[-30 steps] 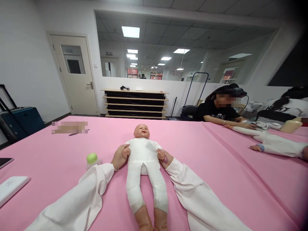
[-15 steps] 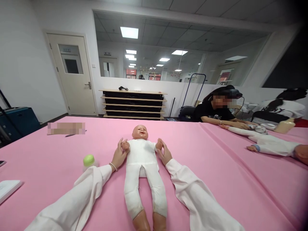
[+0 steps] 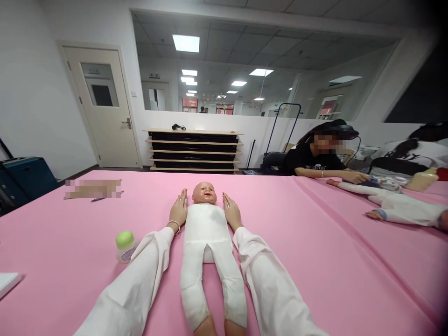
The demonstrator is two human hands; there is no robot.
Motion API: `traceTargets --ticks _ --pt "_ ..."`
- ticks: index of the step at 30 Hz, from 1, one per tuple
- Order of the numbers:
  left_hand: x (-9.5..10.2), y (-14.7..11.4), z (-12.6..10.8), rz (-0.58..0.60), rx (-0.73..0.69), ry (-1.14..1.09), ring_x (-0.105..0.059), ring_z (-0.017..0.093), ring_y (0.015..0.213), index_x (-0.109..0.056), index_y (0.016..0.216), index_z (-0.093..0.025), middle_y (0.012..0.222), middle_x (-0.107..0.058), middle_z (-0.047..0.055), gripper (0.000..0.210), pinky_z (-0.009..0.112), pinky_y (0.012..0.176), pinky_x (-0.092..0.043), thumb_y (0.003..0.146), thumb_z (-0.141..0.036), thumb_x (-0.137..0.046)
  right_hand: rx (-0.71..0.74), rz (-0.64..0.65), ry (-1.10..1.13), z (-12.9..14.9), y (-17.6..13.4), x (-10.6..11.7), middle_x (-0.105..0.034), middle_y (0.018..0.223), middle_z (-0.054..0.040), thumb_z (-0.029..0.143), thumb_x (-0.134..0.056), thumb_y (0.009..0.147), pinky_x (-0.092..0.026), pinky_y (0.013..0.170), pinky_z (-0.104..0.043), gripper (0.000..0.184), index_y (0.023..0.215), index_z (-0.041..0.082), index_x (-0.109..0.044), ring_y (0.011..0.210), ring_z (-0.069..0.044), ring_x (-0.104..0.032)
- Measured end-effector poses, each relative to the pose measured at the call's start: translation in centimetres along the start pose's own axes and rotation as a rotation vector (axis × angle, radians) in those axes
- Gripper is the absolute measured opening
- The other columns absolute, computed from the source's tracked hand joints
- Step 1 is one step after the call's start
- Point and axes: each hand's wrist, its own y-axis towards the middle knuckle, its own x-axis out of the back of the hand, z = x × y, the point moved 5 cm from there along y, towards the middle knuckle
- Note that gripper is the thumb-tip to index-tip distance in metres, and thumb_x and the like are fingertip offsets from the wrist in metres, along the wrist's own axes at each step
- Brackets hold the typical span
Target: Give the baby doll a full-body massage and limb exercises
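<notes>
A baby doll in white clothing lies on its back, head away from me and feet toward me. My left hand, with a beaded bracelet at the wrist, is at the left of the doll's head, wrapped along the doll's raised arm. My right hand mirrors it on the other side, around the other arm. Both doll arms are mostly hidden behind my hands, whose fingers point up and away from me. To the left of my left forearm stands a small bottle with a green cap.
A pink cloth covers the table. A white object is at the left edge; a pen lies farther back. At the right, a person works at another doll, near a cream-coloured bottle.
Both my hands have moved up and away from me, from the doll's sides to beside its head. Its fists, visible before, are now mostly covered. The co-worker's hand has lifted.
</notes>
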Motion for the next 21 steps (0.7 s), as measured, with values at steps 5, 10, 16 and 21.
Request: traceTargets --ticks 5,10,16,21 --pt "-0.8 0.2 2.3 0.062 0.188 0.037 -0.046 0.023 0.12 -0.033 0.135 -0.022 0.131 -0.048 0.01 0.049 0.041 0.099 -0.034 0.088 -0.037 -0.034 -0.029 0.047 -0.004 -0.2 0.0 0.0 -0.055 0.124 -0.0044 0.035 -0.033 0.088 -0.041 0.095 -0.037 0.04 0.123 0.023 -0.049 0.11 -0.019 -0.053" --pt "-0.2 0.0 1.5 0.084 0.174 0.075 -0.048 0.024 0.117 -0.026 0.139 -0.022 0.135 -0.042 0.011 0.051 0.042 0.095 -0.038 0.089 -0.032 -0.03 -0.056 0.041 -0.038 1.0 -0.9 0.8 -0.051 0.127 -0.0037 0.028 -0.034 0.086 -0.046 0.088 -0.037 0.046 0.132 0.025 -0.039 0.103 -0.022 -0.056" --pt "1.4 -1.8 -0.1 -0.022 0.169 0.031 -0.046 0.028 0.118 -0.014 0.141 -0.016 0.139 -0.035 0.015 0.068 0.041 0.09 -0.043 0.082 -0.033 -0.045 -0.05 -0.064 0.004 2.0 -3.2 2.2 -0.045 0.132 -0.0076 0.032 -0.04 0.082 -0.045 0.092 -0.041 0.063 0.14 0.021 -0.019 0.112 -0.025 -0.051" --pt "3.3 -4.3 -1.4 -0.045 0.028 -0.029 -0.045 0.023 0.118 -0.027 0.133 -0.018 0.129 -0.045 0.011 0.06 0.037 0.095 -0.04 0.078 -0.026 -0.05 -0.05 -0.024 0.154 2.0 -5.8 3.8 -0.044 0.133 -0.0121 0.035 -0.051 0.076 -0.042 0.096 -0.044 0.068 0.137 0.015 -0.025 0.117 -0.026 -0.048"
